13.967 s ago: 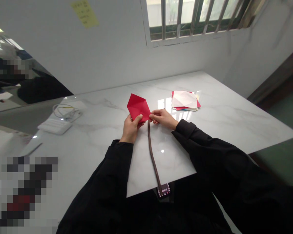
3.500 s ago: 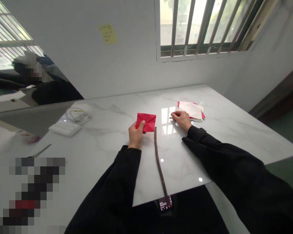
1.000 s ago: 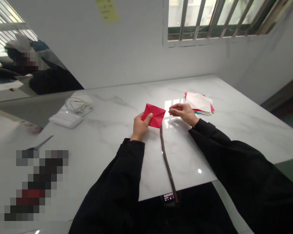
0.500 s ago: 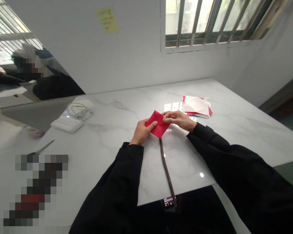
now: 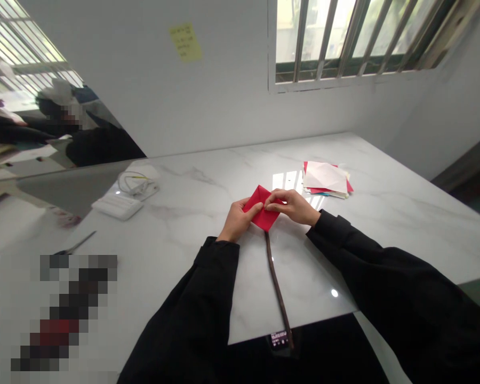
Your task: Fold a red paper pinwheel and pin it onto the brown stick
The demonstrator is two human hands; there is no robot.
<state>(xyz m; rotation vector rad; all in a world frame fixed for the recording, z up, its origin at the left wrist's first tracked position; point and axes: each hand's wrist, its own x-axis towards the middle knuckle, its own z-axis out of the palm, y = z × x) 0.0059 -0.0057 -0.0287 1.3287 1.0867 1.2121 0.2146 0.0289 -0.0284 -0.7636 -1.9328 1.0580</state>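
A folded red paper point(image 5: 264, 215) is held just above the white marble table point(image 5: 384, 213), turned with one corner pointing toward me. My left hand point(image 5: 236, 221) pinches its left side, thumb on top. My right hand point(image 5: 294, 205) grips its upper right part with the fingertips pressed on the paper's middle. A thin dark strap point(image 5: 277, 288) runs from under the paper toward me and over the table's near edge.
A stack of coloured and white paper sheets point(image 5: 326, 178) lies to the right behind my hands. A white flat device point(image 5: 118, 205) and a coiled cable point(image 5: 138, 183) lie at the left. A person in dark clothes point(image 5: 88, 141) sits at the far left. A small screen point(image 5: 279, 337) shows below the table edge.
My right hand went from the table by the paper stack to the red paper and took hold of it. The paper has been turned from flat-edged to corner-down.
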